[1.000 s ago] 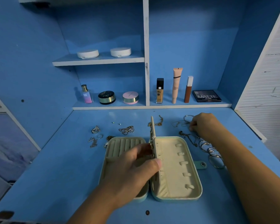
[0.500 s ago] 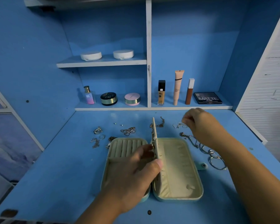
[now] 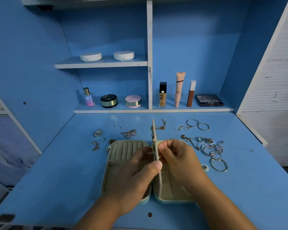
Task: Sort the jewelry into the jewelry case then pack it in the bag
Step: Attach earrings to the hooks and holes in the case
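Observation:
A cream jewelry case point(image 3: 123, 151) lies open on the blue desk, its middle divider flap point(image 3: 155, 135) standing upright. My left hand point(image 3: 136, 176) grips the flap from the left, thumb on its near edge. From the right, my right hand point(image 3: 175, 158) pinches a small gold piece point(image 3: 154, 147) against the flap. Loose jewelry lies around the case: silver hoops and rings point(image 3: 211, 150) to the right, thin bangles point(image 3: 198, 124) at the back right, chains point(image 3: 129, 133) and small rings point(image 3: 97, 133) to the left. No bag is in view.
Cosmetics stand on the low shelf behind: a perfume bottle point(image 3: 88, 97), two compacts point(image 3: 109, 101), foundation tubes point(image 3: 179, 89) and a MATTE palette point(image 3: 209, 100). Two white round cases point(image 3: 90, 56) sit on the upper shelf. A white slatted panel point(image 3: 276, 80) borders the right side.
My right hand left the jewelry at the back right and came to the divider flap, now pinching a small gold piece there. My left hand kept hold of the flap.

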The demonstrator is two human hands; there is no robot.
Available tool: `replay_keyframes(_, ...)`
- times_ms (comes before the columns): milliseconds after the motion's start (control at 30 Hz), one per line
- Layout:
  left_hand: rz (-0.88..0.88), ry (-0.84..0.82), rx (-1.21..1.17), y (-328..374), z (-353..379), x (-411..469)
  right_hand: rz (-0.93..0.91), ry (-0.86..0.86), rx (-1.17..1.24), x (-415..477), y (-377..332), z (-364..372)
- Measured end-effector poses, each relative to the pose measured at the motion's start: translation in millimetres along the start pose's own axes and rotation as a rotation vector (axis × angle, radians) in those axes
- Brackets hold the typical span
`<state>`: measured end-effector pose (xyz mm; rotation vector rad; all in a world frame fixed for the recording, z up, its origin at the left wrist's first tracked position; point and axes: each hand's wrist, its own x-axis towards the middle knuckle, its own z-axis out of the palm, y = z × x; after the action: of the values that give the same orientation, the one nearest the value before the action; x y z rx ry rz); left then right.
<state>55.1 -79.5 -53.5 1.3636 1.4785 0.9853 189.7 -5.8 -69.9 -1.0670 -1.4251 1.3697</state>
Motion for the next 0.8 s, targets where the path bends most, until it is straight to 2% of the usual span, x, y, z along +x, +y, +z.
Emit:
replay_keyframes(367, 0.021, 0.008, 0.010, 7.2, 2.0, -2.4, -0.002, -0.002, 0.000, 4.1, 2.1, 0.8)
replay_keyframes(800, 0.010, -0.023, -0.030, 2.8, -1.0, 0.9, 0.140, -0.110, 0.083, 6.5, -1.8, -0.8)
